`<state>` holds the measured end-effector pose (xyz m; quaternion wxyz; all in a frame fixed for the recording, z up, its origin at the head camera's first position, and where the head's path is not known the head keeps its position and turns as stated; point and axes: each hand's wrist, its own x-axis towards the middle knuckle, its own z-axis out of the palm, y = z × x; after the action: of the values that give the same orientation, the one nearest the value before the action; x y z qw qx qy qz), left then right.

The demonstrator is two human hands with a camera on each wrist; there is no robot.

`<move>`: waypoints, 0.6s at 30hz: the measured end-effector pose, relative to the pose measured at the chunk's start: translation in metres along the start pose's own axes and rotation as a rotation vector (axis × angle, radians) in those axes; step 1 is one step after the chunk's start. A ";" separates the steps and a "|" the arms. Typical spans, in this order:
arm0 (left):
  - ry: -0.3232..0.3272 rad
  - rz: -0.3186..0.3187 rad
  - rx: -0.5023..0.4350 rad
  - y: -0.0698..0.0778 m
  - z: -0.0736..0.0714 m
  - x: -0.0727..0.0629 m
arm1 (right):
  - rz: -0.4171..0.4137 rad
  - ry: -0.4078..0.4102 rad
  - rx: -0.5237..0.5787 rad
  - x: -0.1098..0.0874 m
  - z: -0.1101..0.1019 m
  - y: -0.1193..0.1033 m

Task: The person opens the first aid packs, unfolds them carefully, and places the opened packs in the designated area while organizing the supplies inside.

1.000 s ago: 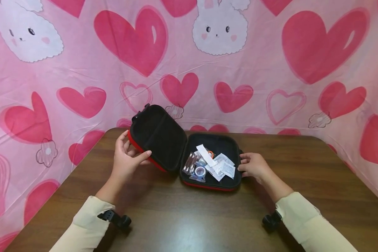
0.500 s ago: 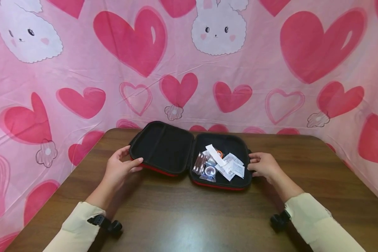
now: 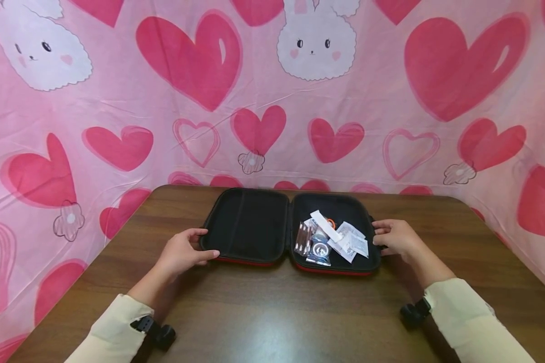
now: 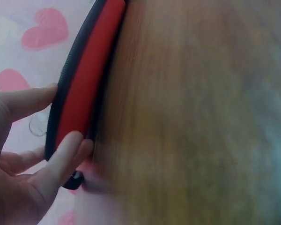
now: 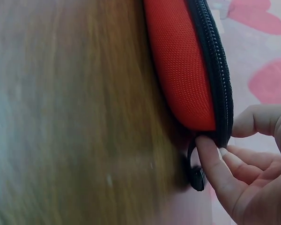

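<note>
A red zip case (image 3: 263, 224) with black lining lies unfolded flat on the table. My left hand (image 3: 181, 252) grips the outer edge of its bare left half, thumb at the zip rim and fingers on the red side (image 4: 82, 89). At the opposite end, my right hand (image 3: 397, 237) pinches the corner of the right half near a black strap (image 5: 196, 178). Inside that half lie white paper packets (image 3: 359, 244), a white strip (image 3: 325, 225), a wrapped roll of tape (image 3: 320, 249), brown-and-white sachets (image 3: 303, 238) and a partly covered orange ring (image 3: 331, 223).
The brown wooden table (image 3: 272, 312) extends in front of the case and to both sides. A pink heart-patterned cloth (image 3: 259, 80) hangs right behind the table's back edge.
The left half of the case has swung down from a raised tilt to flat, my left hand lowering with it. The whole case and my right hand have shifted to the right.
</note>
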<state>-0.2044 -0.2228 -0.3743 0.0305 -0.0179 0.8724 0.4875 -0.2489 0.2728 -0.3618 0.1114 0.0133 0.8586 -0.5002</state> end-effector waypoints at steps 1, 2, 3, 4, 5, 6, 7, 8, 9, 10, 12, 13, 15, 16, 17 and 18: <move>-0.005 0.008 0.045 0.002 0.001 0.000 | -0.002 -0.002 -0.003 0.000 -0.002 0.001; -0.007 0.012 0.090 0.003 0.002 -0.001 | -0.004 -0.004 -0.005 0.000 -0.005 0.003; -0.008 0.015 0.130 0.004 0.003 -0.001 | -0.006 -0.006 -0.009 -0.001 -0.007 0.004; -0.008 0.021 0.161 0.005 0.004 -0.001 | -0.006 -0.009 -0.008 -0.001 -0.010 0.005; -0.010 0.028 0.188 0.006 0.005 -0.001 | -0.007 -0.013 -0.005 -0.001 -0.012 0.005; -0.011 0.032 0.203 0.007 0.006 -0.002 | -0.007 -0.017 -0.003 -0.001 -0.013 0.006; -0.013 0.035 0.207 0.007 0.006 -0.002 | -0.004 -0.019 -0.002 -0.001 -0.015 0.007; -0.012 0.034 0.210 0.008 0.007 -0.002 | 0.000 -0.021 0.000 -0.001 -0.016 0.007; -0.012 0.034 0.210 0.008 0.007 -0.002 | 0.000 -0.024 0.001 -0.001 -0.017 0.007; -0.013 0.036 0.213 0.009 0.006 -0.002 | -0.002 -0.026 0.002 -0.001 -0.017 0.008; -0.017 0.043 0.219 0.010 0.005 -0.001 | -0.007 -0.026 -0.010 -0.002 -0.017 0.008; -0.011 0.056 0.241 0.011 0.004 -0.001 | -0.013 -0.026 -0.022 -0.002 -0.017 0.008; 0.001 0.080 0.285 0.011 0.000 0.001 | -0.024 -0.026 -0.053 -0.005 -0.018 0.008; 0.009 0.097 0.310 0.012 -0.003 0.002 | -0.026 -0.026 -0.065 -0.007 -0.018 0.008; 0.018 0.112 0.333 0.012 -0.006 0.003 | -0.029 -0.029 -0.077 -0.008 -0.019 0.008; 0.028 0.131 0.357 0.012 -0.009 0.005 | -0.032 -0.033 -0.084 -0.010 -0.020 0.008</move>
<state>-0.2106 -0.2240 -0.3600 -0.0106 0.0379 0.9447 0.3254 -0.2411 0.2946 -0.3567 0.1181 -0.0131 0.8769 -0.4658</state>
